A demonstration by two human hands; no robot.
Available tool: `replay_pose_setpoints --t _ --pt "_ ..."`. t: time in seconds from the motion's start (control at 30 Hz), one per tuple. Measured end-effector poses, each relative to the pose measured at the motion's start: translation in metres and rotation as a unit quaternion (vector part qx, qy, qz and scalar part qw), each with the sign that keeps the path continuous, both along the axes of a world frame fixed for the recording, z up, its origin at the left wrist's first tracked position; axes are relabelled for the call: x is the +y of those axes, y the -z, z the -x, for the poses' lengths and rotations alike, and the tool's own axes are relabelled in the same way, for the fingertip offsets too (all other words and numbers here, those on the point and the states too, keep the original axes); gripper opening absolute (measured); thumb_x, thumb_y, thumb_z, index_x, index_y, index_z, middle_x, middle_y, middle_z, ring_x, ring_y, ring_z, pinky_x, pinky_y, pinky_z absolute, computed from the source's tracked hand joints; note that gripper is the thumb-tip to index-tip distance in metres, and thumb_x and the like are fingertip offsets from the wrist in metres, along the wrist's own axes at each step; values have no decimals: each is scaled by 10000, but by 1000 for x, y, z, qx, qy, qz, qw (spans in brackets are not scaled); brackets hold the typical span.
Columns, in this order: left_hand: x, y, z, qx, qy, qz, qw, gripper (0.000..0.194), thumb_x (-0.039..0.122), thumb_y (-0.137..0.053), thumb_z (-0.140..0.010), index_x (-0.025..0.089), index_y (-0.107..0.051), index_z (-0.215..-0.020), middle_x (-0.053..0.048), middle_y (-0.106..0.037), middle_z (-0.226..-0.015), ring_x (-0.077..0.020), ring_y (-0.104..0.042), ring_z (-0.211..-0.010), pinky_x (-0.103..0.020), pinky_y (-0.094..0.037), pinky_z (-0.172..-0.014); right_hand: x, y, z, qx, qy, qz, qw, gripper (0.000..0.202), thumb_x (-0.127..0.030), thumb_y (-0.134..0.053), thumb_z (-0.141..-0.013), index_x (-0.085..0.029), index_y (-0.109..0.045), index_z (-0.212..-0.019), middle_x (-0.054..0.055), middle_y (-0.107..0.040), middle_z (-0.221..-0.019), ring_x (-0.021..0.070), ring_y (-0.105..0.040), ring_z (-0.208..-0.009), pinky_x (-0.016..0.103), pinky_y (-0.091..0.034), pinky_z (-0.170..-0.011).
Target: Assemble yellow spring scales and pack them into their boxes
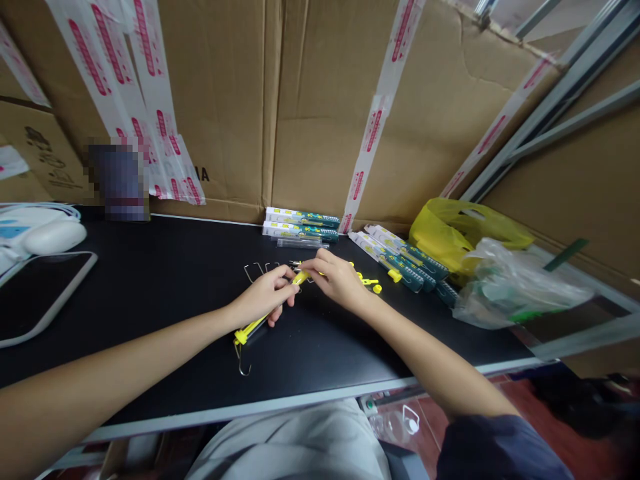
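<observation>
My left hand (264, 293) is wrapped round a slim tubular spring scale (250, 329) with yellow ends, tilted just above the black tabletop. From its lower end hangs a metal hook (244, 367), pointing toward me. At the upper end, my right hand (339, 279) is closed with its fingertips pinched on the yellow part. The fingers partly hide what they grip there. Behind my left hand lie several thin metal hooks (254, 269). Small yellow plastic pieces (371, 282) are scattered just beyond my right hand.
Printed boxes (300, 231) and clear tubes (303, 243) lie by the cardboard wall (330, 120). More boxes (400, 260) are at right, beside a yellow bag (435, 227) and a clear plastic bag (520, 287). A white-rimmed tray (85, 270) and white device (55, 235) stand left.
</observation>
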State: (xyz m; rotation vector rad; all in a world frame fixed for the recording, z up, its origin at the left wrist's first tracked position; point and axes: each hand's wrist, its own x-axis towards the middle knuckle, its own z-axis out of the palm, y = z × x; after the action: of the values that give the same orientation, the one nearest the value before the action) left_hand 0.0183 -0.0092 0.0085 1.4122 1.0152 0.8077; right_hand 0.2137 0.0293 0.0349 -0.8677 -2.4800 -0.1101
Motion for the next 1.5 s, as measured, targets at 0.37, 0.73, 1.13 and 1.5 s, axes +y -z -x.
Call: replay_pose_setpoints --t 0.37,0.73,1.13,1.5 --pt "2 3 1 -5 16 18 1000 328 509 -563 -831 216 -421 -872 88 -520 -567 -65 -443 -285 -163 -351 -272 -6 -1 5 -44 -6 -17 999 201 -213 -449 -964 -201 -637 -1033 27 -534 -843 122 -543 -710 214 -403 -609" --pt "1 1 -1 33 5 22 999 452 647 -494 -830 207 -485 -931 88 -471 -431 -98 -448 -259 -165 -343 -269 -21 -8 16 -146 -32 -129 980 274 -91 -423 -860 -160 -581 -1073 63 -541 -839 199 -486 -775 295 -411 -634" --pt "-1 -4 -2 -29 -17 32 999 298 505 -461 -892 218 -428 -818 96 -457 -412 -73 -397 -238 -139 -294 -254 -24 16 24 138 57 -10 989 441 -208 -538 -852 -214 -347 -1249 82 -564 -1057 143 -561 -705 271 -465 -588" --pt "-1 -2 -2 -103 -25 37 994 299 502 -454 -903 211 -440 -838 87 -487 -431 -70 -406 -246 -135 -298 -259 -16 16 28 316 -13 405 858 303 -479 -525 -881 -190 -472 -809 -61 -476 -625 57 -411 -446 183 -341 -383"
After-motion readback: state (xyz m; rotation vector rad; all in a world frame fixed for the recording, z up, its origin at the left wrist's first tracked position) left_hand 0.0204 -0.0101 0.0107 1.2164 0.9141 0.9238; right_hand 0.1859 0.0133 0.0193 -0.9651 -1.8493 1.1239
